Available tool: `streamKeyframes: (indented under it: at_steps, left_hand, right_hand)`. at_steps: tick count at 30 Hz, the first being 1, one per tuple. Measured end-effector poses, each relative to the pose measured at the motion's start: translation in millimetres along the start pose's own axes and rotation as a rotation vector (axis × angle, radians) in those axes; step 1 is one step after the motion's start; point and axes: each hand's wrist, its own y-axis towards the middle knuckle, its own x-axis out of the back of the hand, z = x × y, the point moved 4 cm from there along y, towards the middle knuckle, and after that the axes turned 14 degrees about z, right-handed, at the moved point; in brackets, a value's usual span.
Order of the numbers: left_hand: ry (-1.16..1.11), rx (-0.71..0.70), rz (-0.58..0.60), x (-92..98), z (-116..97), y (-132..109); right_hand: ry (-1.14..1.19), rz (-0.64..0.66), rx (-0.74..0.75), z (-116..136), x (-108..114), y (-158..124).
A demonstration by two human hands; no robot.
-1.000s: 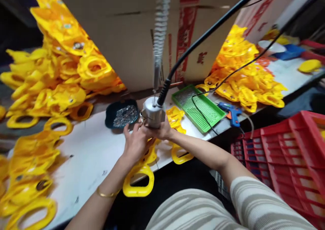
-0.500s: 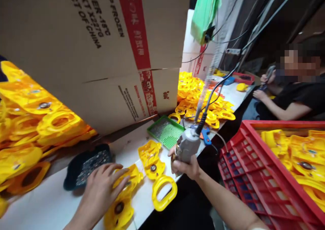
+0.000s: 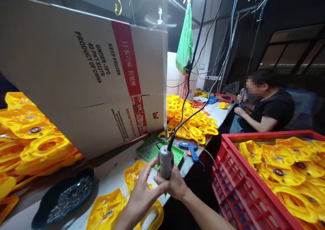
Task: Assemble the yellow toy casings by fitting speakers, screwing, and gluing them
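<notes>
My right hand [image 3: 177, 184] is wrapped round a grey electric screwdriver [image 3: 165, 160], held upright above the table's edge with its bit pointing down. A black cable and a coiled spring run up from its top. Beside the tool is my left hand [image 3: 142, 191], thumb and fingers apart; whether it touches the screwdriver I cannot tell. Beneath and left of that hand lies a yellow plastic part [image 3: 108, 208]. Another yellow part [image 3: 130, 174] with a ring-shaped handle is partly hidden by the hand. A dark dish [image 3: 40, 211] of small metal screws stands at the left.
A green tray [image 3: 179, 159] with small metal pieces and a blue glue gun [image 3: 191, 149] lie beyond the screwdriver. A large carton [image 3: 101, 98] walls off the left. Yellow parts fill a red crate [image 3: 224, 162] and heap behind. A co-worker [image 3: 269, 105] sits at right.
The view has tilted up. The screwdriver has come toward the left hand, which has moved from above the near yellow part to beside the tool.
</notes>
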Motion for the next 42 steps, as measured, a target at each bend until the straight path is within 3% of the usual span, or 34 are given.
streamKeyframes:
  at_steps: [3,7,13,16,20,23,29,34,38,42]
  left_hand:
    - [-0.139,0.003,0.011,-6.6,3.1,-2.8]
    - [-0.272,0.052,-0.001,-10.7,0.8,-9.0]
    - [-0.385,0.029,0.119,-19.9,-3.2,-16.4]
    - [-0.360,0.045,0.089,-22.0,-3.9,-22.0]
    - [-0.413,0.105,-0.007,-15.2,-4.3,-29.8]
    - [-0.391,0.100,-0.085,-6.4,-5.0,-31.9]
    - [-0.397,0.132,-0.118,-2.8,-1.9,-35.2]
    - [-0.420,0.160,-0.104,-5.5,-3.5,-39.1]
    - [-0.401,0.160,-0.074,-7.9,-4.7,-38.6]
    - [-0.400,0.146,-0.054,-9.6,-3.4,-36.2]
  right_hand:
    - [-0.073,0.025,0.055,7.0,-0.6,-5.6]
    - [-0.217,0.196,0.164,29.0,-3.2,-21.7]
    - [-0.418,0.239,0.014,48.5,3.8,-56.4]
    - [-0.610,0.164,-0.080,42.2,17.1,-71.7]
    - [-0.912,-0.060,-0.205,16.9,52.5,-84.4]
    - [-1.012,-0.087,-0.247,-7.6,69.5,-82.1]
    - [-0.975,-0.136,-0.249,-41.4,83.6,-62.6]
    - [-0.848,-0.367,-0.205,-53.1,120.3,-58.9]
    - [-0.805,-0.564,-0.111,-51.5,146.4,-81.7]
    - [-0.839,-0.507,-0.043,-52.4,149.9,-115.2]
